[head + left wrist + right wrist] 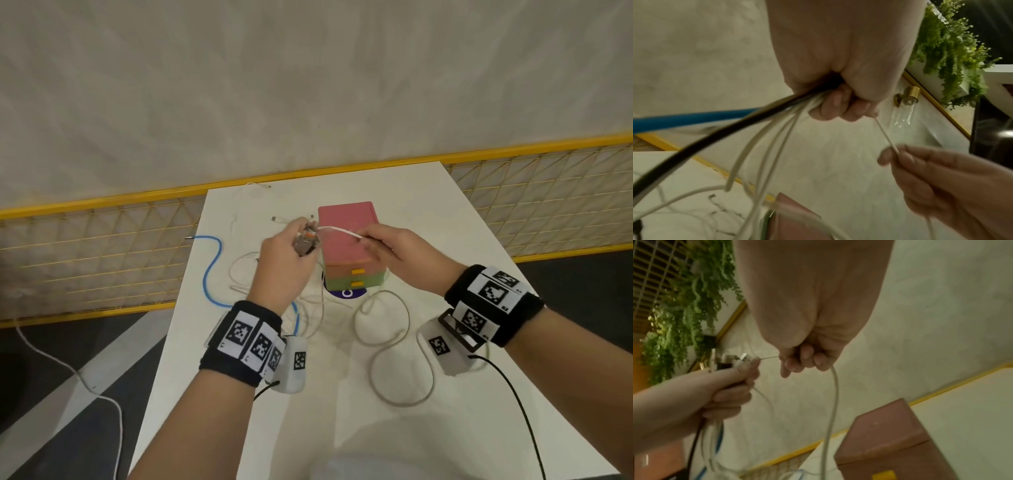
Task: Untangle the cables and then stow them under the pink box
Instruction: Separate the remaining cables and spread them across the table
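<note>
My left hand [286,250] [840,105] [731,384] is raised over the white table [428,212] and grips a bundle of cable ends [306,241]: blue [684,119], black [719,138] and several white ones [764,146]. The plugs [740,360] stick out above its fist. My right hand [390,251] [803,360] [898,155] pinches one thin white cable [339,230] [885,135] that runs taut from the bundle. Both hands hover just in front of the pink box [346,233] [888,438], which sits on orange and green drawers [356,277].
The blue cable [212,270] snakes over the table's left part. Loose white cable loops [387,342] lie in front of the drawers and at the back left [246,192]. A yellow mesh fence [102,260] borders the table's far side. Another white cord [68,370] lies on the floor at left.
</note>
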`<action>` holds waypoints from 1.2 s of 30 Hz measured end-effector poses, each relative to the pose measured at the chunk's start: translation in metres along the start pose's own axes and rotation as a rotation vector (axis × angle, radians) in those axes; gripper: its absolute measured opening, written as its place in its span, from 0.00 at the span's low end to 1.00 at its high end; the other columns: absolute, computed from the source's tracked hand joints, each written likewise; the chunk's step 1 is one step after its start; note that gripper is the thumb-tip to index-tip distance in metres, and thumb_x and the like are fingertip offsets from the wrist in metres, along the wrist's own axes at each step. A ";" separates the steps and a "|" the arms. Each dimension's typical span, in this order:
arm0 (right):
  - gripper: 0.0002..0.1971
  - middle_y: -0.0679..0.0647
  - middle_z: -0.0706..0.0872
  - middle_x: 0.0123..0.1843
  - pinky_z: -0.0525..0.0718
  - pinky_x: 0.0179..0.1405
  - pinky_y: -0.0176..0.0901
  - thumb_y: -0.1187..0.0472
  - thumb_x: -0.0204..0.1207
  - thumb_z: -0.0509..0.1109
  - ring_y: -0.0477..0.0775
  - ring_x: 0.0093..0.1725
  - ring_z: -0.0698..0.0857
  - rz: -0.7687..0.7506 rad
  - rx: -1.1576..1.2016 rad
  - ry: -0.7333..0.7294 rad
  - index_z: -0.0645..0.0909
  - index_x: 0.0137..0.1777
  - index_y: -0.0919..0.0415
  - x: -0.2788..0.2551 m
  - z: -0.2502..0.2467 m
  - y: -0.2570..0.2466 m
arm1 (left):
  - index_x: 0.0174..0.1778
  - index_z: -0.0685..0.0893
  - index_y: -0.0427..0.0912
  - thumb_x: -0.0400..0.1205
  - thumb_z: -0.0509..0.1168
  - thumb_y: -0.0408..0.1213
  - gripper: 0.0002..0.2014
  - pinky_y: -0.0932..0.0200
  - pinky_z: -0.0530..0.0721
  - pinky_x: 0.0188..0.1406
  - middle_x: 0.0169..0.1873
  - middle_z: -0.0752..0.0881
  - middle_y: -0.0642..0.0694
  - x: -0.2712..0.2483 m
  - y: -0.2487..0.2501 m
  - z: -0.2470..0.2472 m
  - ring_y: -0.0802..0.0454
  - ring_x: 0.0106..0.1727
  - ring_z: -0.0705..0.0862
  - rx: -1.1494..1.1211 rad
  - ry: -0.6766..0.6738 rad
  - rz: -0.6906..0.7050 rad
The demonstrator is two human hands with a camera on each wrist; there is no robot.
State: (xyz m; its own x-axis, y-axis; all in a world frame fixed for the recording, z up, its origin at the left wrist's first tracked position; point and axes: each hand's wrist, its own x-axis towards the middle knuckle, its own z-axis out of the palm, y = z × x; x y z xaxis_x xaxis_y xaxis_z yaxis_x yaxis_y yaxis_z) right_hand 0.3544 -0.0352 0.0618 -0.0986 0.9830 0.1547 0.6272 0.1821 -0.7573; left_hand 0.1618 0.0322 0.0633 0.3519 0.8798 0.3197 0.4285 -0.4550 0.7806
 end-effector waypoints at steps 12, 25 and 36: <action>0.16 0.45 0.70 0.36 0.68 0.37 0.32 0.63 0.85 0.58 0.42 0.35 0.71 -0.040 -0.121 -0.141 0.72 0.37 0.43 0.016 0.018 -0.002 | 0.51 0.82 0.48 0.81 0.70 0.45 0.07 0.52 0.82 0.35 0.25 0.80 0.50 -0.009 -0.017 -0.009 0.50 0.28 0.78 0.068 -0.151 -0.059; 0.36 0.66 0.75 0.72 0.73 0.61 0.38 0.73 0.81 0.56 0.62 0.67 0.78 0.080 -0.322 -0.107 0.47 0.84 0.52 0.090 0.014 -0.023 | 0.80 0.62 0.66 0.73 0.79 0.42 0.43 0.85 0.73 0.48 0.63 0.76 0.71 -0.013 -0.031 -0.038 0.85 0.48 0.77 -0.282 -0.046 -0.168; 0.04 0.51 0.83 0.44 0.77 0.40 0.41 0.59 0.72 0.71 0.55 0.44 0.81 0.297 -0.585 -0.652 0.82 0.43 0.58 0.010 0.069 0.053 | 0.41 0.80 0.55 0.78 0.68 0.58 0.11 0.53 0.78 0.37 0.28 0.82 0.51 -0.027 -0.047 0.000 0.40 0.36 0.81 -0.276 -0.101 -0.217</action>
State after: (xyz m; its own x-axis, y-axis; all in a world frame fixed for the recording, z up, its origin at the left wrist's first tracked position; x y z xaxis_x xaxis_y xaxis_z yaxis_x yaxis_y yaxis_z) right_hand 0.3336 -0.0142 -0.0204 -0.1752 0.8379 -0.5169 0.9692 0.0544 -0.2402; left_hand 0.1324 0.0296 0.0178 0.3636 0.9275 0.0869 0.2660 -0.1928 0.9445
